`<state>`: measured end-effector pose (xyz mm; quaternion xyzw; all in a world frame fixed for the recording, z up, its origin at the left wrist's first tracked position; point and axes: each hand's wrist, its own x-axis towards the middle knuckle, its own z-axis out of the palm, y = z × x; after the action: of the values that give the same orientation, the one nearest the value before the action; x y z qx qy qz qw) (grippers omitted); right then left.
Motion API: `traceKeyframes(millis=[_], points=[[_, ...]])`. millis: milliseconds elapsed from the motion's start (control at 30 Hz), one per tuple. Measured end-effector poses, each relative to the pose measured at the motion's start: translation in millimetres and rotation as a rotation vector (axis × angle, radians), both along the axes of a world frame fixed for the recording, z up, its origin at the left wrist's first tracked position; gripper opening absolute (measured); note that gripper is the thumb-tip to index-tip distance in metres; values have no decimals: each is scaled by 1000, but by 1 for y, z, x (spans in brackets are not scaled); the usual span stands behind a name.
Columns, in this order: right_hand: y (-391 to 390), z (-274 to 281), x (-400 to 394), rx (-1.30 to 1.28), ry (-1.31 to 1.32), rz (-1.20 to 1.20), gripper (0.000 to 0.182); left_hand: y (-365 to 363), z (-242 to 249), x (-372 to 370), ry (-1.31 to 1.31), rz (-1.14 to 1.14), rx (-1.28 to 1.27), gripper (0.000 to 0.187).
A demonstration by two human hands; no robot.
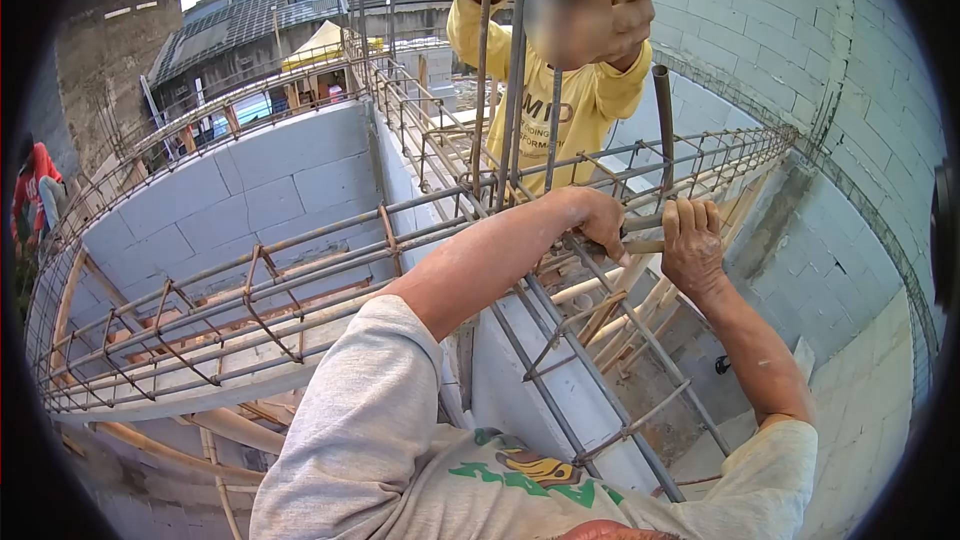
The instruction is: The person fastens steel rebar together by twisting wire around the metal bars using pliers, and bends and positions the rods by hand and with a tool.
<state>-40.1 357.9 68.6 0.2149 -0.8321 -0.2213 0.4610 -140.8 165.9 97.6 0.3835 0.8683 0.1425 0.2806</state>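
My right hand [692, 248] is closed, its fingers wrapped round a short metal bar [643, 246] that points toward my left hand. Beside it, over the crossing of the rebar cages, my left hand [598, 222] is bent down with curled fingers; what they grip is hidden. A dark upright bar [664, 125] rises just above my right hand. Under my forearms runs a rebar cage [590, 340] of long bars tied with stirrups. Upright column bars [516, 90] stand beyond my left hand.
Facing me, a co-worker in a yellow shirt [545, 115] has both hands raised by the column bars. Another rebar cage [250, 305] extends left along a wall top. Grey block walls [270, 180] enclose the area. Below right lies a drop with wooden poles [625, 325]. Another person [38, 190] is far left.
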Motion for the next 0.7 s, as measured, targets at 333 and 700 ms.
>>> traceKeyframes(millis=[333,700], points=[[9,8,12,-176,-817,-95,26,1,-9,15,100,-102,-130,86],[19,40,-7,-904,-2113,-280,44,12,-20,14,182,-202,-196,86]])
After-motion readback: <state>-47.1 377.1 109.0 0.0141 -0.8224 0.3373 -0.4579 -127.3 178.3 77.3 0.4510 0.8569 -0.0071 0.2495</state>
